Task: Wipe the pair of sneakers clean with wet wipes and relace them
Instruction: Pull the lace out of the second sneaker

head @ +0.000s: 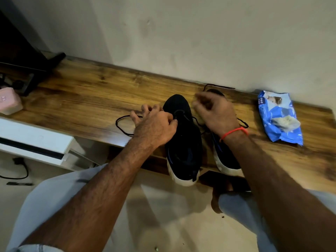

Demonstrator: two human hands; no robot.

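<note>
The left black sneaker (183, 135) lies on the wooden worktop (87, 95) with its long axis running from the person toward the wall, toe pointing at the wall and its white-soled heel hanging over the near edge. The left hand (156, 128) makes its grip at the sneaker's front eyelets, thumb and forefinger pinching the black lace (125, 124), whose loose loop trails on the worktop just left of that grip while the other fingers spread outward. Right of this grip stands the second sneaker (225, 155), parallel, toe also toward the wall, mostly hidden under the right hand (216, 113). That hand is blurred, its fingers curled above the shoe; whether its grip holds a lace I cannot tell. A red thread band (234, 131) circles its wrist. Well to the right of both grips lies a blue wet-wipes pack (280, 117), near the wall.
</note>
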